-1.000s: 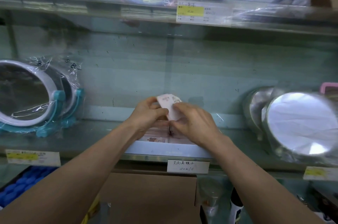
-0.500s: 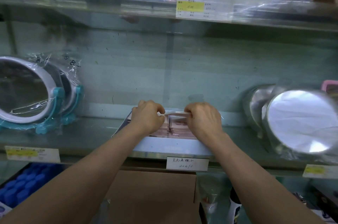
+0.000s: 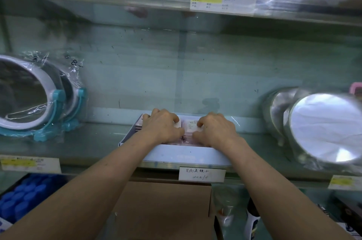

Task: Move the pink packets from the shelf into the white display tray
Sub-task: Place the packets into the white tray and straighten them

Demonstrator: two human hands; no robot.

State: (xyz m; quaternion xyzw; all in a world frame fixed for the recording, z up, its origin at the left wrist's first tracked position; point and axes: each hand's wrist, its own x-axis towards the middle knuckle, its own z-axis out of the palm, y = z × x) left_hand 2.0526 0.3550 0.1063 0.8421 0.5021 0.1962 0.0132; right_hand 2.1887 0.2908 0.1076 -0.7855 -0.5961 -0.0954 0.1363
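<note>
Now squaring the stacks

Curled fingers (image 3: 156, 111) of the left hand (image 3: 161, 129) and right hand (image 3: 216, 132) grip the pink packets (image 3: 189, 126) inside the white display tray (image 3: 186, 154) on the shelf (image 3: 94, 139). Likely next: let go gently, without toppling rows.

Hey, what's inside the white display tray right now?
Stacks of pink packets sit in the white display tray, showing between and beside the left hand and right hand, whose fingers curl over them. The hands cover most packets, so their count and the tray floor cannot be seen.
</note>
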